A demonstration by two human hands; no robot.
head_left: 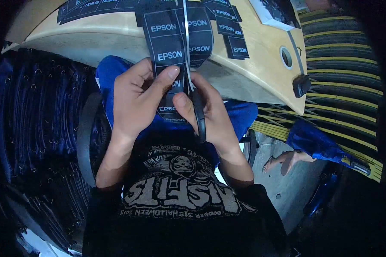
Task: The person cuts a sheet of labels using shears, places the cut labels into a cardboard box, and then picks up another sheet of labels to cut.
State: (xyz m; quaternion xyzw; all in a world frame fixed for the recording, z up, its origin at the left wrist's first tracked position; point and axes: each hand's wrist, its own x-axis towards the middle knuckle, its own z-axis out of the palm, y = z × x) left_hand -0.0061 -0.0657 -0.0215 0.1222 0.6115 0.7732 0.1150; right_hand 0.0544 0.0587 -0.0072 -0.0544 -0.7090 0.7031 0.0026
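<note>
Right now both hands work close together over the lap, just below the edge of a pale wooden table [116, 36]. The left hand [135, 100] is closed on a dark label strip [169, 47] printed with EPSON in white – thumb pressed on its front face, fingers curled behind it. The label strip hangs down from the tabletop over the edge, its lower end between the two hands. The right hand [212, 118] is wrapped around the black handle of the scissors [199, 118], thumb on top; the thin blades run upward along the strip's middle – how far apart they stand I cannot tell. More strips [229, 32] lie on the table, beside the held one. A blue cloth [109, 70] lies under the hands
</note>
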